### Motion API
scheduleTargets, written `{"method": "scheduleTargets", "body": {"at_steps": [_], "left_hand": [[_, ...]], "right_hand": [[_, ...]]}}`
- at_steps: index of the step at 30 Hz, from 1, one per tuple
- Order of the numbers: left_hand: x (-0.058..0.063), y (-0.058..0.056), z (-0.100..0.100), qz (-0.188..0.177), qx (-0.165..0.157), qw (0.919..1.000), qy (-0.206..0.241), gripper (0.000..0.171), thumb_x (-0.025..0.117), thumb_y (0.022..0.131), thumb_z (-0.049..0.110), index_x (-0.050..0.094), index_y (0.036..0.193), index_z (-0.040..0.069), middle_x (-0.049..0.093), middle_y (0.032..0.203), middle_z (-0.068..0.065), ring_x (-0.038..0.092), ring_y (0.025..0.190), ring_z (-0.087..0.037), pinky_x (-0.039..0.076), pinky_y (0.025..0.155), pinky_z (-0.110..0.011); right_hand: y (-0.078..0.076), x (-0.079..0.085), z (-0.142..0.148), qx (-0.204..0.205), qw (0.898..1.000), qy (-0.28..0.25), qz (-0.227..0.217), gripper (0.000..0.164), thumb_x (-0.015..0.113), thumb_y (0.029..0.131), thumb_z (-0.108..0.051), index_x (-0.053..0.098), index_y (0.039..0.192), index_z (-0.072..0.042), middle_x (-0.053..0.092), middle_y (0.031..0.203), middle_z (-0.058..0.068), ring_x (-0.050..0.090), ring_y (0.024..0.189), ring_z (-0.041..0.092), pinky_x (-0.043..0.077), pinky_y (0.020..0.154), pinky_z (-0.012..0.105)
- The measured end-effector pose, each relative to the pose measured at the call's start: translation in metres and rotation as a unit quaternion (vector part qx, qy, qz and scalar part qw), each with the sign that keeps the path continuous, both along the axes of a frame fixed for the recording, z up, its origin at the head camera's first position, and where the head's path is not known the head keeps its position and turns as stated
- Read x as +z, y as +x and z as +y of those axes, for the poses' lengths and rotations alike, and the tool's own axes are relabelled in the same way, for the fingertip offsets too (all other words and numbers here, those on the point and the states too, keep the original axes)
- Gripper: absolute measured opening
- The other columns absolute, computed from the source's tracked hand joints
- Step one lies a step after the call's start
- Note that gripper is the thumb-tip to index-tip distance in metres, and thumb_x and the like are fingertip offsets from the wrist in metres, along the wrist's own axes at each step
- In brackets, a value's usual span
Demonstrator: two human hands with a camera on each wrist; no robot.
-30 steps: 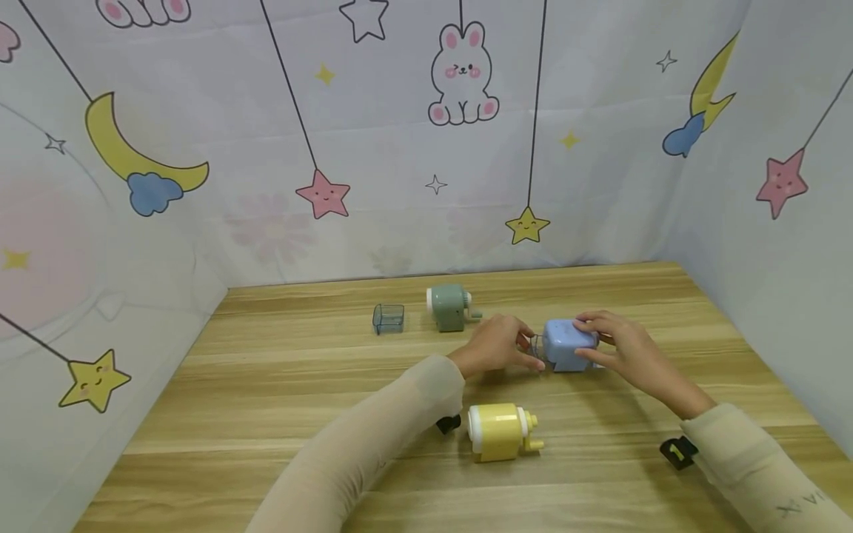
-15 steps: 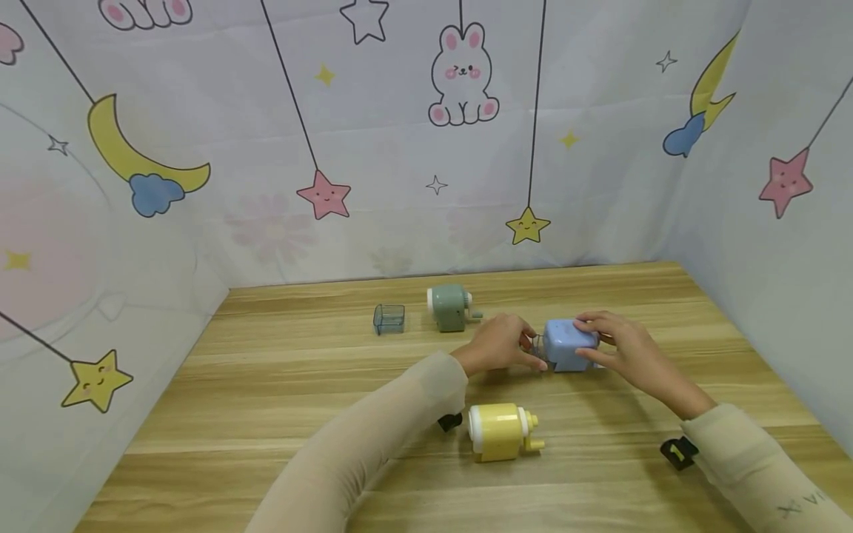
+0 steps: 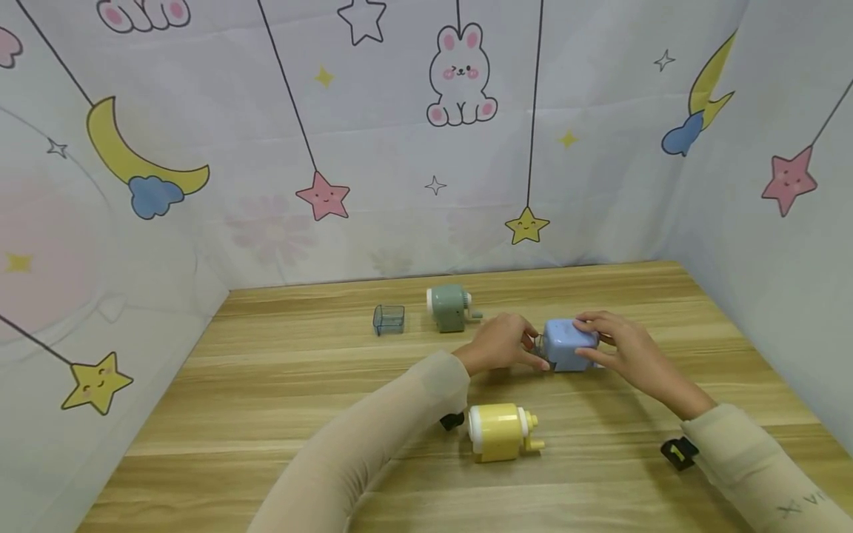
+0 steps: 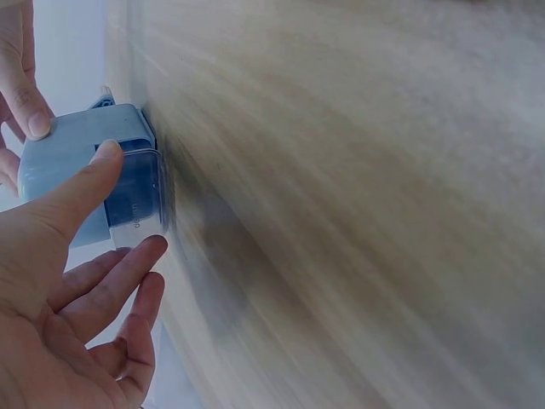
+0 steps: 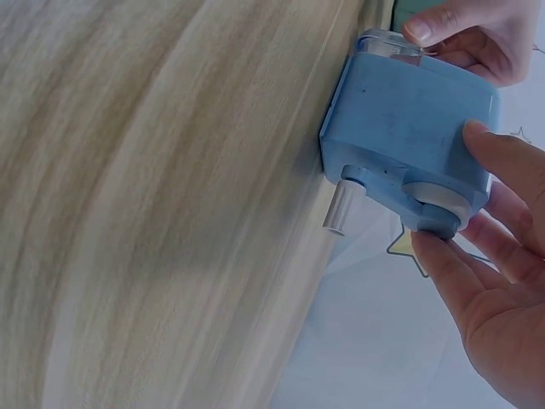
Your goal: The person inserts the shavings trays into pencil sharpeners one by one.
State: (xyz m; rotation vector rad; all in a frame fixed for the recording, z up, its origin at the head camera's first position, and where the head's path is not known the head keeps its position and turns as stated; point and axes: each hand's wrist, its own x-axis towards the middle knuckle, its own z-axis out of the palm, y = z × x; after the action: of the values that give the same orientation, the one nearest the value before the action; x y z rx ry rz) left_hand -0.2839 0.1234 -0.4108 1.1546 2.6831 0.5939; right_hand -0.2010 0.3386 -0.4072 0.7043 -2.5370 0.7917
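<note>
A blue crank pencil sharpener (image 3: 566, 342) sits on the wooden table, right of centre. My right hand (image 3: 629, 354) grips its crank side, thumb and fingers spread round the body; in the right wrist view the clear crank handle (image 5: 342, 207) points down beside them. From the other side, my left hand (image 3: 501, 342) pinches the clear shavings drawer (image 4: 136, 186) between thumb and fingers. That drawer is partly inside the lower part of the sharpener, its outer end still showing in the left wrist view.
A green pencil sharpener (image 3: 449, 308) stands at the back, with a loose clear drawer (image 3: 389, 319) to its left. Nearer the front is a yellow pencil sharpener (image 3: 496, 432), close to the left sleeve (image 3: 373, 437). Printed cloth walls (image 3: 373, 133) enclose the table.
My left hand has edged right with the drawer, and less of the drawer shows outside the blue sharpener. The right hand and the sharpener have stayed in place.
</note>
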Motion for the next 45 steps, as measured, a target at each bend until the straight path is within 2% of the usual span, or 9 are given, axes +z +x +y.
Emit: {"method": "scheduleTargets", "body": {"at_steps": [12, 21, 32, 45], "left_hand": [[0.002, 0.0, 0.003, -0.002, -0.007, 0.9999, 0.009, 0.061, 0.077, 0.065, 0.05, 0.065, 0.108, 0.01, 0.066, 0.086, 0.009, 0.051, 0.07, 0.006, 0.043, 0.063, -0.014], [-0.001, -0.003, 0.004, -0.006, -0.015, 0.9996, 0.021, 0.06, 0.077, 0.065, 0.049, 0.065, 0.108, 0.009, 0.066, 0.085, 0.008, 0.051, 0.069, 0.007, 0.043, 0.065, -0.013], [-0.001, -0.003, 0.006, -0.015, -0.029, 0.9987, 0.039, 0.061, 0.078, 0.065, 0.046, 0.064, 0.109, 0.006, 0.066, 0.087, 0.004, 0.055, 0.071, 0.004, 0.043, 0.064, -0.012], [-0.008, -0.004, 0.009, -0.004, -0.047, 0.9978, 0.047, 0.061, 0.076, 0.066, 0.048, 0.064, 0.108, 0.005, 0.066, 0.087, 0.003, 0.052, 0.066, 0.007, 0.043, 0.059, -0.01]], "right_hand": [[0.001, 0.003, 0.0, -0.004, 1.0, 0.002, -0.013, 0.041, 0.074, 0.075, -0.011, 0.061, 0.111, 0.002, 0.055, 0.115, 0.014, 0.053, 0.102, 0.027, 0.049, 0.076, 0.038], [0.001, 0.003, -0.001, -0.002, 1.0, 0.002, -0.012, 0.041, 0.074, 0.075, -0.011, 0.061, 0.111, 0.002, 0.055, 0.115, 0.014, 0.053, 0.102, 0.026, 0.049, 0.076, 0.036], [0.001, 0.003, 0.001, 0.0, 1.0, 0.003, -0.01, 0.042, 0.074, 0.075, -0.012, 0.06, 0.112, 0.002, 0.055, 0.116, 0.014, 0.053, 0.102, 0.025, 0.049, 0.076, 0.037], [0.002, 0.003, 0.0, -0.005, 1.0, 0.001, -0.019, 0.042, 0.074, 0.074, -0.01, 0.06, 0.112, 0.002, 0.054, 0.116, 0.014, 0.053, 0.103, 0.026, 0.049, 0.077, 0.038]]}}
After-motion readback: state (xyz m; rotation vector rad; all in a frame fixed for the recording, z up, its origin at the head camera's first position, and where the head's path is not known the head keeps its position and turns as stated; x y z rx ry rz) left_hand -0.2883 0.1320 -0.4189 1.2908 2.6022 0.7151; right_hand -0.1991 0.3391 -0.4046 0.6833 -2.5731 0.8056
